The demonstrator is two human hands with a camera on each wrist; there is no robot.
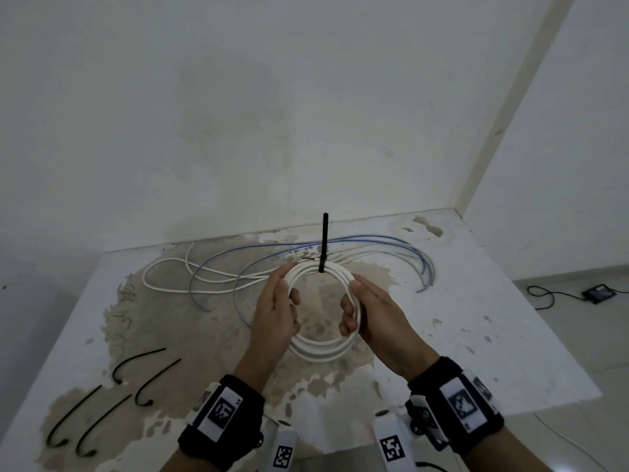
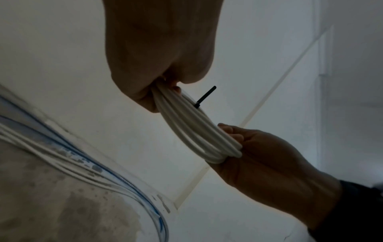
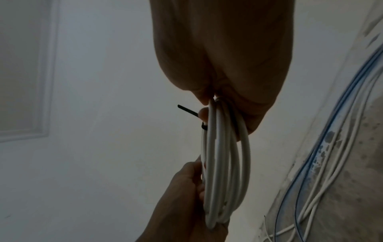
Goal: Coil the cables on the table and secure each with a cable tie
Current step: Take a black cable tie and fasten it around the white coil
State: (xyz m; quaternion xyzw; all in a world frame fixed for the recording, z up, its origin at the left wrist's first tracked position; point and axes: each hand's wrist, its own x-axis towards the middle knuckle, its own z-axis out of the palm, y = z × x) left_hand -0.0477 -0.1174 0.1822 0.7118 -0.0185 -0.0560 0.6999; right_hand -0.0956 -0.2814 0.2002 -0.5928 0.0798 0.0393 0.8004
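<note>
A white cable coil (image 1: 320, 349) is held upright above the table between both hands. My left hand (image 1: 289, 287) grips its left side, thumb outside and fingers curled through the ring. My right hand (image 1: 352, 301) grips the right side the same way. A black cable tie (image 1: 325, 233) wraps the top of the coil, its tail sticking straight up. The left wrist view shows the coil (image 2: 192, 127), the tie (image 2: 205, 96) and the right hand (image 2: 259, 155). From the right wrist I see the coil (image 3: 223, 163), the tie tail (image 3: 188, 112) and the left hand (image 3: 182, 188).
Loose white cables (image 1: 163, 287) and blue cables (image 1: 374, 238) sprawl over the back of the stained table (image 1: 510, 335). Several spare black cable ties (image 1: 146, 362) lie at the front left. A small black device (image 1: 599, 294) with a cord sits on the floor at the right.
</note>
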